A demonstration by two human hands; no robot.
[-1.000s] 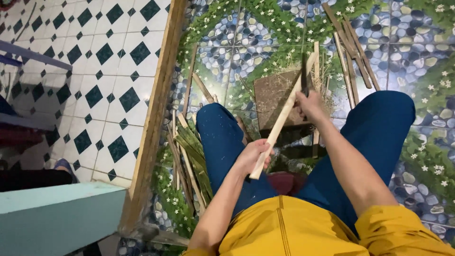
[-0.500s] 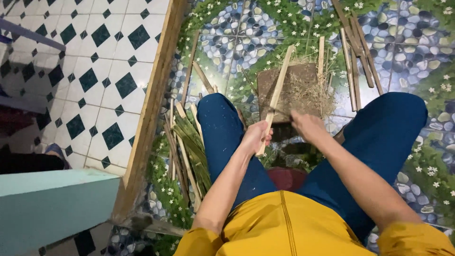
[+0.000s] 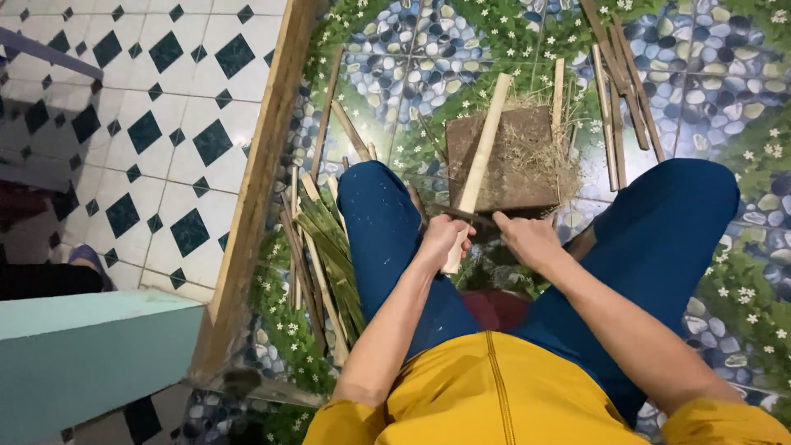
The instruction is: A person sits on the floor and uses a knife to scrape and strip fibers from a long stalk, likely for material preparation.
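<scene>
Bamboo strip (image 3: 482,140) clenched in left hand (image 3: 441,239), knife (image 3: 471,217) gripped in right hand (image 3: 527,239); best braced on block (image 3: 507,161), blade angled away.

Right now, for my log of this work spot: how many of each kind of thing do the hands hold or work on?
Hands: 2, left hand and right hand
Bamboo strip: 1
Dark blade: 1
Wooden block: 1
Total: 5
</scene>
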